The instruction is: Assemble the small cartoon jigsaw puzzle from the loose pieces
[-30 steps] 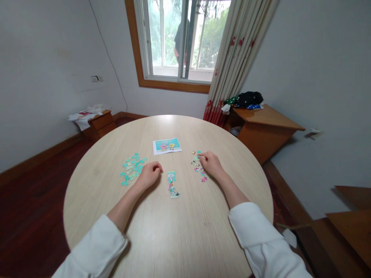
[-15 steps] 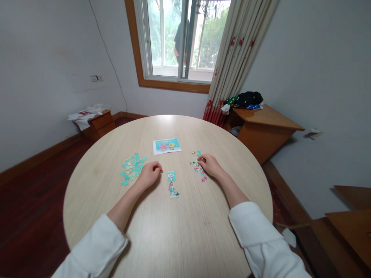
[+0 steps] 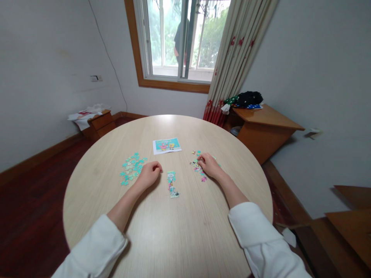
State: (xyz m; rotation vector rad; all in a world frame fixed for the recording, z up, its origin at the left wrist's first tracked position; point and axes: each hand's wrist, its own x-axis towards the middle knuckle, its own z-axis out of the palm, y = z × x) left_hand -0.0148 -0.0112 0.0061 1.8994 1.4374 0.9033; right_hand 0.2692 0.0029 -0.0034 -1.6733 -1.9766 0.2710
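Observation:
My left hand (image 3: 149,173) rests on the table with its fingers curled in, and nothing shows in them. Beside it on the left lies a loose pile of teal and pale green jigsaw puzzle pieces (image 3: 131,168). My right hand (image 3: 209,164) is over a second group of mixed-colour puzzle pieces (image 3: 196,166), its fingers bent down and pinched together among them. Any piece between those fingertips is too small to make out. Between my hands is a narrow joined strip of puzzle (image 3: 172,184) with a cartoon figure on it.
A printed reference picture (image 3: 167,146) lies beyond the strip on the round wooden table (image 3: 185,239). Behind the table are a window and a curtain (image 3: 232,58). A wooden cabinet (image 3: 266,119) with cloths stands at the right, a small drawer unit (image 3: 101,122) at the left.
My right hand has shifted very slightly, and a few pieces now show past its far right side. My left hand, the strip and the picture have not moved.

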